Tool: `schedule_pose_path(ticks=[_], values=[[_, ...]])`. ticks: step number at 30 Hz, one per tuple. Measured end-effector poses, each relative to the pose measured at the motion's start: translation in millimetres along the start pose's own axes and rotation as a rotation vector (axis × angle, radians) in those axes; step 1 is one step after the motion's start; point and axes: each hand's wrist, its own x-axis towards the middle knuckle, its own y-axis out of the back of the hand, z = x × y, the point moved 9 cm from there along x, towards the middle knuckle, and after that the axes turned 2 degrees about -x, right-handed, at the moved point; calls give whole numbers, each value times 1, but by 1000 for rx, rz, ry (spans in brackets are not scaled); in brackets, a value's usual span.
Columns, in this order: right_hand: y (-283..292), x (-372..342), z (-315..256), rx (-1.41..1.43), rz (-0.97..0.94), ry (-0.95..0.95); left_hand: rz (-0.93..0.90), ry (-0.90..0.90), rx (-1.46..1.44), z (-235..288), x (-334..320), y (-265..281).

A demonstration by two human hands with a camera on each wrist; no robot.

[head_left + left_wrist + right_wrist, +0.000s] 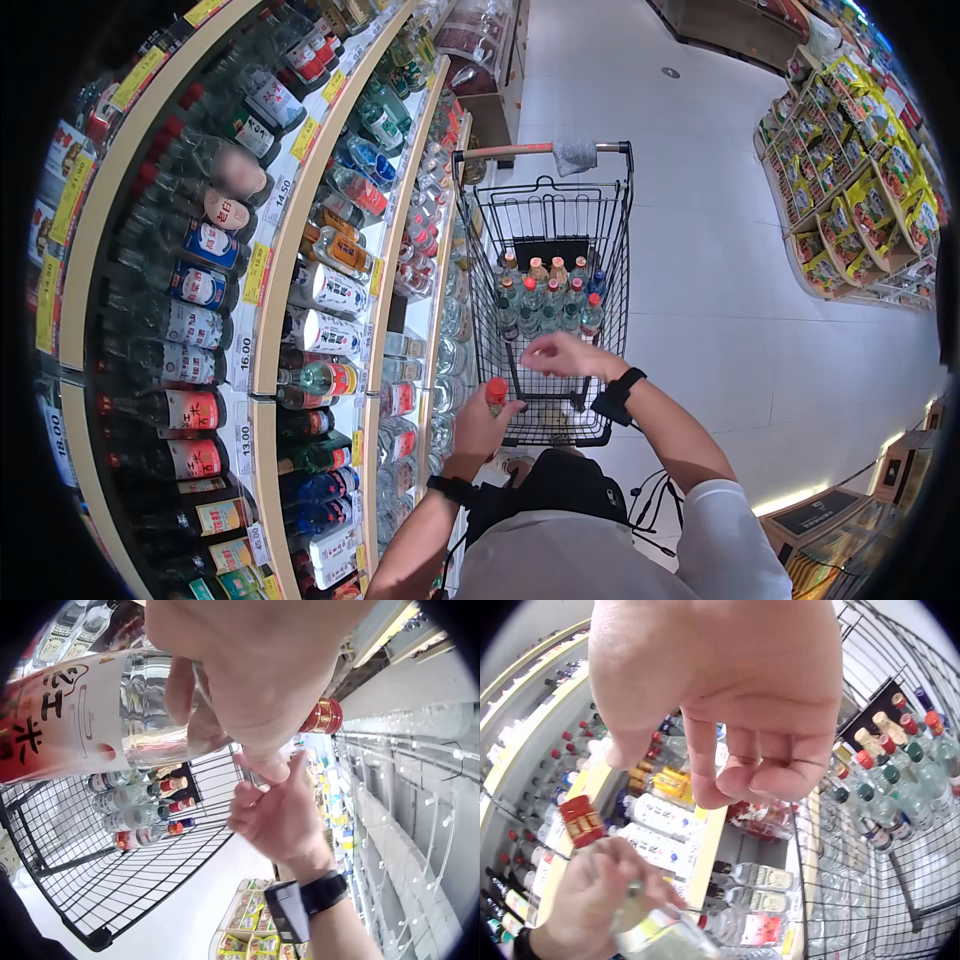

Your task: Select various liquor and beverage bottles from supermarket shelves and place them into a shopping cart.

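My left hand (480, 432) grips a clear glass liquor bottle (82, 712) by its neck and shoulder. The bottle has a red cap and a white-and-red label, and the hand hides part of its neck. In the right wrist view the same red cap (583, 821) shows above the left hand. My right hand (562, 354) hovers over the near part of the cart, its fingers loosely bent with nothing in them. Beyond it, several capped bottles (922, 780) stand together in the cart's far end.
The black wire shopping cart (622, 220) stands before me, with a grey cloth (575, 157) on its bar. Liquor shelves (262, 340) packed with bottles line the left side. A rack of yellow snack packs (850, 190) stands at the right on the pale tiled floor (700, 200).
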Motion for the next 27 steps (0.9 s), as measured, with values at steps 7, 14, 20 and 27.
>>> schedule_pose_path(ticks=[7,14,20,27], values=[[-52,-32,-62,-346,-34,202,-195,-74,112,16,-3,-28],[-66,-31,-80,-508,78,366,-144,36,12,-4,-6,-30],[-65,-17,-92,-666,191,369,87,-151,-123,-3,-21,13],[-42,37,-10,-716,206,100,205,166,-255,-113,-95,52]])
